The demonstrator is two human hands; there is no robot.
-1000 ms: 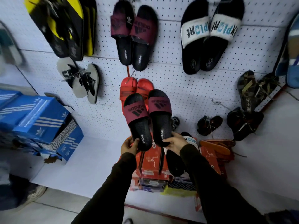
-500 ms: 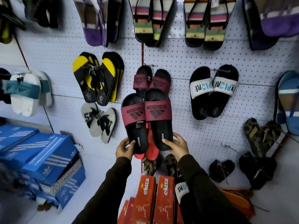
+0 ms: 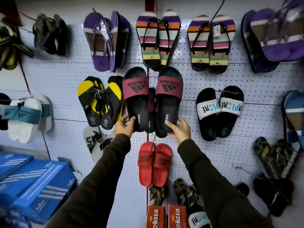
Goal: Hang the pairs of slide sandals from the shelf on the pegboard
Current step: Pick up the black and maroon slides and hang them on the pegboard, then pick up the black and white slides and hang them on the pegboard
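The hanging step is in hand: the left hand [image 3: 123,127] and the right hand [image 3: 179,130] each clasp the heel of one black slide with a maroon strap, the left slide [image 3: 137,99] and the right slide [image 3: 169,99], held toes-up against the middle of the pegboard [image 3: 65,79]. The fingers of both hands are curled round the heels — gripping, not released. Between the two slides shows another maroon pair [image 3: 152,102], already hung there. The next move, I judge, calls for finding the hook behind and catching the pair's tie on it; neither hook nor tie is clear here. Against half a second ago, the slides have parted and sit higher on the board, with the red pair [image 3: 154,163] now clear below the hands.
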